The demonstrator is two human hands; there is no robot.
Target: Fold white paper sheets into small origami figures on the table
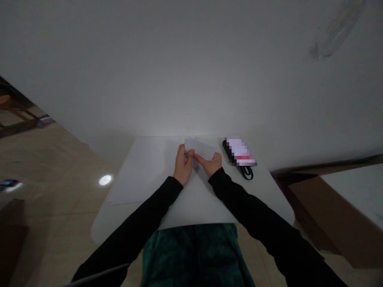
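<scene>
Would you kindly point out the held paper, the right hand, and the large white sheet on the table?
Held paper (202, 148): head view, middle of its visible face.
Right hand (214, 164): head view, middle of the hand.
Large white sheet (145, 168): head view, bare middle of its upper surface.

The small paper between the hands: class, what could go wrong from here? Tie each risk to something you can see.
1. The small paper is held up between the left hand and right hand, so an uneven pull might crease or tear it.
2. The left sleeve overlaps the large sheet in this view; if they touch, the sheet could shift.
3. The black cord lies near the right hand, which might catch it.
</scene>
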